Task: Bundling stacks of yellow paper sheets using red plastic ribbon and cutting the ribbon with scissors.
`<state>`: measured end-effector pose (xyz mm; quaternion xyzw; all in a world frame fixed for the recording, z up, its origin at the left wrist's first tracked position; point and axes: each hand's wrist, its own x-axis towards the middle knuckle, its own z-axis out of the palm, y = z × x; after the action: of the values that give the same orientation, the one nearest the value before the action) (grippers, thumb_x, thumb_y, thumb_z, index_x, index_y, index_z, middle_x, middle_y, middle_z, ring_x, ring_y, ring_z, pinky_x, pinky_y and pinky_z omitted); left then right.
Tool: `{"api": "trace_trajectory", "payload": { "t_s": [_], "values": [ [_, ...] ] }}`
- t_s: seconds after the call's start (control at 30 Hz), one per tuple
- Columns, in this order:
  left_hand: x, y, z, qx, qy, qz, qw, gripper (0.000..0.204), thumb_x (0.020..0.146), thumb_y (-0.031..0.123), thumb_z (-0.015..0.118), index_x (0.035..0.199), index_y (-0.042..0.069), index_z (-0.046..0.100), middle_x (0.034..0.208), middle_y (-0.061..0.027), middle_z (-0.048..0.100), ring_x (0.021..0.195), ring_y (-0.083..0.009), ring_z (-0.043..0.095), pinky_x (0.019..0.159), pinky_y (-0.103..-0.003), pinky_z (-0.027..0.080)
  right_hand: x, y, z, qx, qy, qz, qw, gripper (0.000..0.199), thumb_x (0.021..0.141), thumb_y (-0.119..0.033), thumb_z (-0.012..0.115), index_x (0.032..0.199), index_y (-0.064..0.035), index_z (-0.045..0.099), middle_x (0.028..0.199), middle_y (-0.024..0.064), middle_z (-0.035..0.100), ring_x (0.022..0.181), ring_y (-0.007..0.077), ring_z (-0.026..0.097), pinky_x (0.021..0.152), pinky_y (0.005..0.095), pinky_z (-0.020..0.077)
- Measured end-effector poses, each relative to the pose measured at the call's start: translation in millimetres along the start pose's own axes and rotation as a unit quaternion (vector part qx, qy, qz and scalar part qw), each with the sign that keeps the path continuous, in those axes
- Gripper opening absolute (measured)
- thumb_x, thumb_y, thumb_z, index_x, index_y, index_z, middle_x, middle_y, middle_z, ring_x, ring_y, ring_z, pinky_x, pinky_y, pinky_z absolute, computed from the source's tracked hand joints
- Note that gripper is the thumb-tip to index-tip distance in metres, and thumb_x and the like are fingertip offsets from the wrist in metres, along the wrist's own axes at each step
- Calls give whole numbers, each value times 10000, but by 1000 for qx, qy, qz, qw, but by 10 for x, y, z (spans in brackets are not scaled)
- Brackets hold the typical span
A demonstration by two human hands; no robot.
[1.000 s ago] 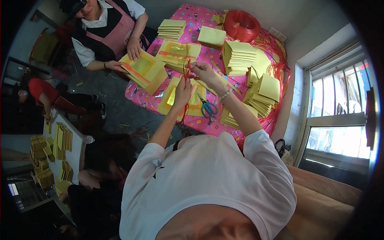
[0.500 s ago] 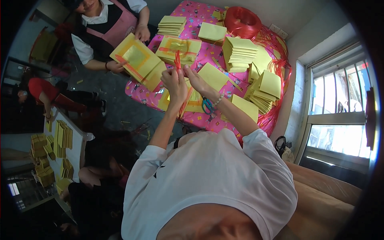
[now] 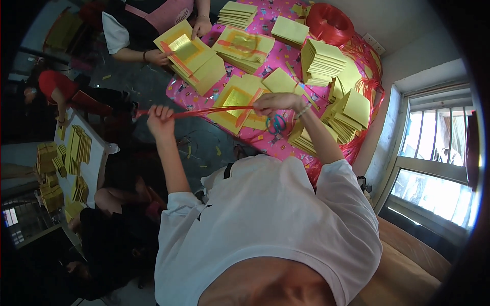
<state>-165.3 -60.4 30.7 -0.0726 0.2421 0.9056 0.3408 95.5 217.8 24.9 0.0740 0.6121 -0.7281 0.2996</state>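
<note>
Curled around red plastic strands (image 3: 212, 110), the left hand (image 3: 161, 121) and right hand (image 3: 277, 103) hold them taut past the left edge of the pink patterned tablecloth (image 3: 282, 57), probably light, limp, slippery, best gripped near both ends.

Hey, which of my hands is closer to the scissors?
Your right. The right hand appears just beyond the scissors, pinching one end of the red strands; the left hand is well off to their left, past the table's edge.
</note>
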Motion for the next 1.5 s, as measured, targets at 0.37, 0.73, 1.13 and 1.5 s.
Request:
{"api": "trace_trajectory", "payload": {
  "t_s": [0.37, 0.73, 1.13, 1.5],
  "values": [
    [-480, 451, -2573, -218, 375, -120, 893, 210, 853, 181, 307, 697, 112, 428, 539, -1, 400, 459, -156, 432, 447, -284, 359, -491, -74, -396, -147, 110, 36, 982, 358, 913, -359, 460, 756, -55, 563, 624, -41, 466, 506, 38, 383, 450, 204, 362],
    [-521, -1409, -173, 543, -14, -41, 839, 535, 888, 295, 467, 1295, -27, 339, 1252, -174, 457, 1155, -267, 446, 957, -347, 338, 422, -259, 45, -331, 75, 25, 940, 393, 904, -383, 427, 785, -39, 574, 626, -18, 455, 596, 105, 441, 540, 264, 395],
    [-701, -600, -496, 825, -123, 150, 531, 188, 928, 173, 393, 952, 61, 542, 790, -181, 602, 790, -389, 584, 611, -428, 441, -259, -23, -549, -168, 29, 42, 984, 397, 918, -417, 434, 767, -62, 529, 619, -45, 408, 537, 57, 391, 485, 219, 381],
    [-509, -903, -694, 816, -271, 147, 488, 642, 835, 345, 567, 1293, -34, 324, 1223, -257, 445, 1125, -402, 429, 936, -434, 346, 144, -182, -124, -291, 104, 59, 949, 372, 882, -377, 459, 831, -35, 596, 687, 3, 489, 601, 101, 452, 520, 258, 407]
  ]
}}
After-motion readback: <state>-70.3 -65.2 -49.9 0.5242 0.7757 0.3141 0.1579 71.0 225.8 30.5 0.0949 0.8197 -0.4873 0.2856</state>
